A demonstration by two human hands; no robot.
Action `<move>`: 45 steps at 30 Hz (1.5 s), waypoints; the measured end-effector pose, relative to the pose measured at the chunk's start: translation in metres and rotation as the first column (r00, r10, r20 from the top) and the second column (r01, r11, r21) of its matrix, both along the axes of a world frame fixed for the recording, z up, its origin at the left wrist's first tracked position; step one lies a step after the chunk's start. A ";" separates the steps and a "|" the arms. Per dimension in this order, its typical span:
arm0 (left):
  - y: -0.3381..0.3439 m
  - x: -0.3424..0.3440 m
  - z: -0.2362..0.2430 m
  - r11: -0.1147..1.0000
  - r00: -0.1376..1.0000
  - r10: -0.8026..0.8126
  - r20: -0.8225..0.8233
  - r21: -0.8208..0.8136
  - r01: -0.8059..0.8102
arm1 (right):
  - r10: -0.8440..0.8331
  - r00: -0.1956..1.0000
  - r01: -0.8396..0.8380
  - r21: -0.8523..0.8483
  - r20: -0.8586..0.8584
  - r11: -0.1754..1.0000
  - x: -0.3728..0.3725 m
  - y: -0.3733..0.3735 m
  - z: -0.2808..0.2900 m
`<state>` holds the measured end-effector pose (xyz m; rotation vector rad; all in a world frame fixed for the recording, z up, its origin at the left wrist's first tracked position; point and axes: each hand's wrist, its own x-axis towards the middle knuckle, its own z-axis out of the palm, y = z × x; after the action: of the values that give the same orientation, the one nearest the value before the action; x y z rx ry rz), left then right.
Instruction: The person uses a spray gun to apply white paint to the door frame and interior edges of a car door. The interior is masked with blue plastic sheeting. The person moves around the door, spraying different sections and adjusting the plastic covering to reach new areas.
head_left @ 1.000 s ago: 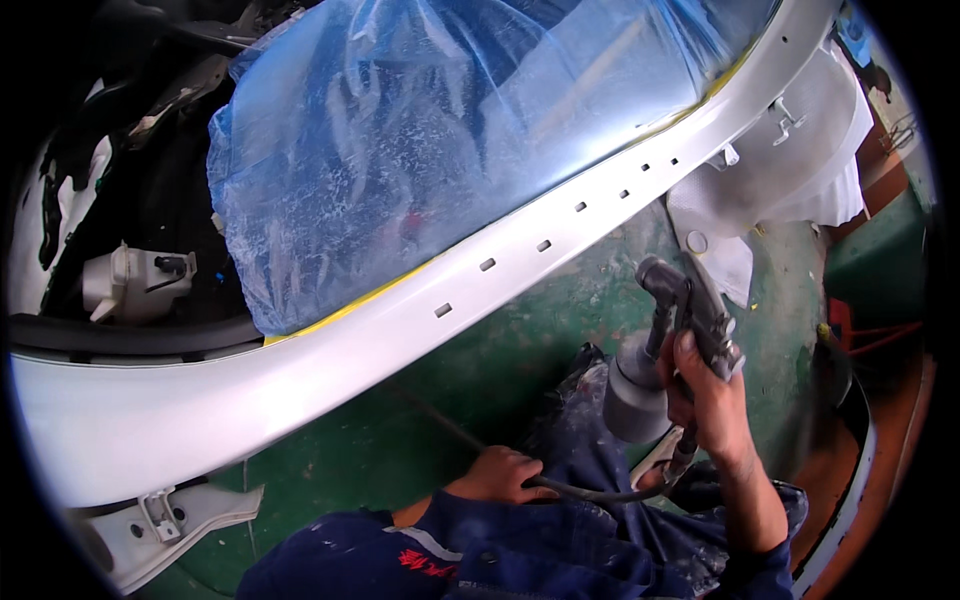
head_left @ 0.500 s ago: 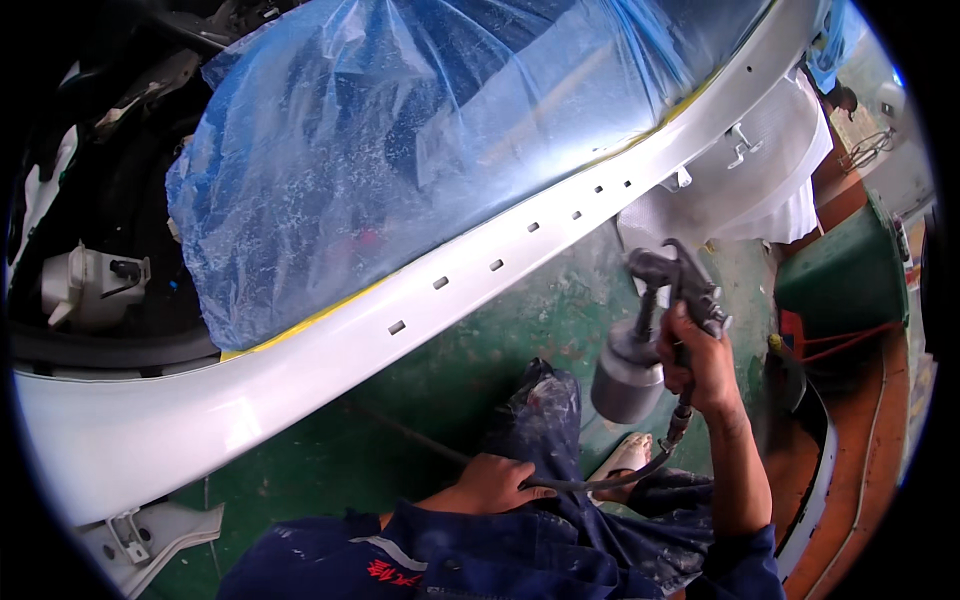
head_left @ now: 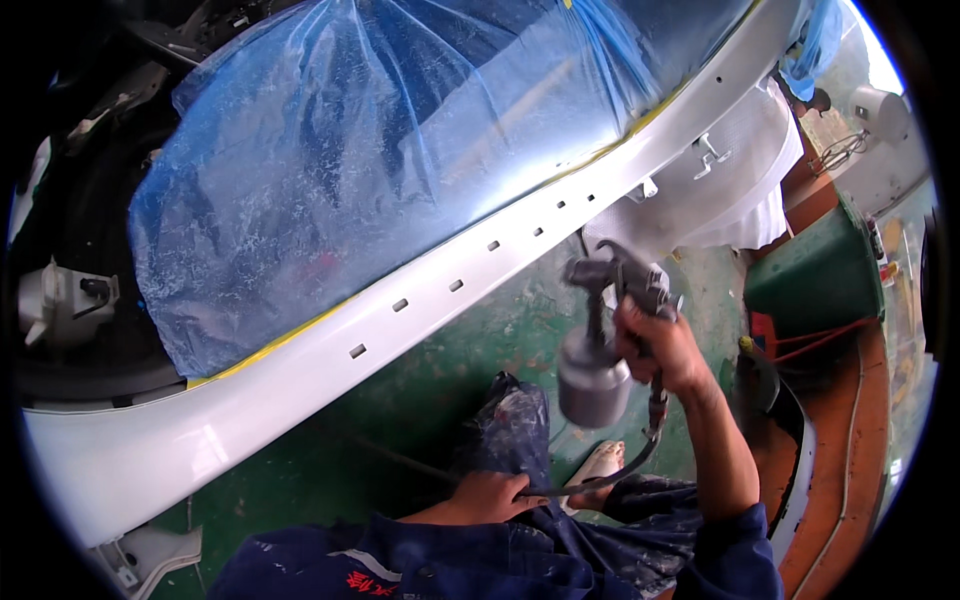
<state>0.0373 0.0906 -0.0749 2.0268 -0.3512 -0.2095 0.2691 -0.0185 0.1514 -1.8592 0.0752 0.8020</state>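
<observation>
My right hand (head_left: 660, 345) is closed round the grip of a metal spray gun (head_left: 620, 275), which has a silver cup (head_left: 590, 385) hanging beneath it, in front of a long white car body panel (head_left: 280, 370) with a row of small slots. My left hand (head_left: 485, 497) grips the dark hose (head_left: 590, 488) low down, by my legs; the hose runs up to the gun's handle. Crinkled blue plastic sheeting (head_left: 330, 180) covers the area behind the panel, edged with yellow tape (head_left: 262, 355).
A dark wheel well (head_left: 90, 220) with a white plastic reservoir (head_left: 60, 305) lies left. A white curved part (head_left: 730, 210) sits beyond the panel. A green bin (head_left: 810, 275), orange boards (head_left: 850, 450) and a loose curved strip (head_left: 790, 480) stand right. My sandalled foot (head_left: 600, 470) is on the green floor.
The view has shifted, so the panel appears lower and further left. My right hand and spray gun have moved left in the picture; my left hand still grips the hose.
</observation>
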 end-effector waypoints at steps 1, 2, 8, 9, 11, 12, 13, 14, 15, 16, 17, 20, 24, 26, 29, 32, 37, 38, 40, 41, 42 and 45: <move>-0.005 0.007 -0.002 0.999 1.000 0.010 0.025 -0.047 -0.008 | -0.100 0.994 0.101 -0.031 0.046 0.994 0.012 -0.009 -0.005; -0.005 0.009 -0.003 0.996 0.998 0.034 0.047 -0.084 -0.030 | -0.140 0.986 0.143 -0.027 0.088 0.989 0.020 -0.014 -0.006; -0.002 0.012 -0.014 0.996 0.997 0.055 0.050 -0.079 -0.051 | -0.208 0.929 0.217 0.005 0.305 0.976 0.006 -0.039 -0.011; -0.001 0.011 -0.015 0.997 0.999 0.013 0.029 -0.070 -0.011 | -0.197 0.936 0.207 -0.003 0.291 0.978 -0.003 -0.040 -0.013; 0.000 0.010 -0.014 0.996 0.997 -0.078 -0.003 -0.051 0.077 | -0.081 0.968 0.087 -0.014 0.237 0.996 -0.022 -0.035 -0.005; 0.000 0.010 -0.010 0.994 0.995 -0.102 -0.024 -0.044 0.101 | -0.027 0.979 0.031 -0.017 0.204 0.999 -0.025 -0.031 0.000; -0.002 0.010 -0.009 0.993 0.993 -0.112 -0.025 -0.049 0.111 | 0.027 0.985 -0.025 -0.018 0.171 1.000 -0.027 -0.026 0.004; -0.005 0.010 -0.009 0.991 0.992 -0.123 -0.026 -0.054 0.121 | 0.093 0.987 -0.095 0.006 0.129 0.996 -0.023 -0.022 0.006; -0.007 0.010 -0.009 0.990 0.991 -0.133 -0.027 -0.060 0.131 | 0.092 0.989 -0.090 -0.021 0.113 0.996 -0.016 -0.019 0.006; -0.008 0.010 -0.008 0.992 0.994 -0.105 -0.018 -0.075 0.104 | 0.094 0.991 -0.090 -0.044 0.098 0.995 -0.005 -0.017 0.001; -0.010 0.011 -0.009 0.992 0.996 -0.085 -0.008 -0.094 0.084 | 0.089 0.993 -0.083 -0.070 0.083 0.994 0.004 -0.013 0.001; -0.008 0.018 -0.014 0.991 0.999 -0.017 0.034 -0.130 0.022 | -0.055 0.980 0.078 -0.114 0.192 0.990 0.040 -0.012 0.000; 0.000 0.027 -0.017 0.996 1.000 0.025 -0.001 -0.090 -0.025 | -0.206 0.924 0.227 -0.027 0.322 0.974 0.082 -0.037 -0.008; 0.002 0.029 -0.020 0.996 0.999 0.046 -0.010 -0.078 -0.047 | -0.261 0.870 0.288 -0.002 0.418 0.958 0.081 -0.041 -0.010; 0.006 0.027 -0.031 0.998 0.999 0.050 0.022 -0.041 -0.049 | -0.283 0.813 0.339 -0.018 0.509 0.941 0.063 -0.043 -0.014; 0.012 0.024 -0.032 1.000 1.000 -0.014 0.003 -0.008 0.014 | -0.199 0.868 0.240 -0.033 0.456 0.970 0.042 -0.050 -0.017; 0.003 0.020 -0.022 0.992 0.999 -0.051 -0.001 -0.114 0.051 | -0.064 0.988 0.068 -0.026 0.143 0.997 0.049 -0.044 0.002; 0.001 0.022 -0.015 0.990 0.998 -0.058 -0.008 -0.129 0.056 | -0.048 0.990 0.053 -0.036 0.130 0.998 0.056 -0.044 0.004; -0.006 0.027 -0.008 0.987 0.998 -0.052 -0.028 -0.151 0.048 | -0.051 0.981 0.067 -0.078 0.187 0.995 0.071 -0.042 0.004; -0.008 0.029 -0.005 0.988 0.999 -0.031 -0.041 -0.152 0.024 | -0.092 0.976 0.104 -0.051 0.196 0.993 0.083 -0.043 0.002; -0.010 0.031 -0.003 0.988 0.998 -0.010 -0.054 -0.153 0.002 | -0.116 0.968 0.129 -0.042 0.222 0.991 0.095 -0.043 0.000; -0.011 0.041 -0.002 0.984 0.998 0.020 -0.067 -0.173 -0.031 | -0.218 0.917 0.238 -0.021 0.335 0.971 0.113 -0.054 -0.007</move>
<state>0.0783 0.0796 -0.0771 1.8471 -0.2924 -0.2204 0.3825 -0.0721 0.1445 -1.9755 0.1026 0.3224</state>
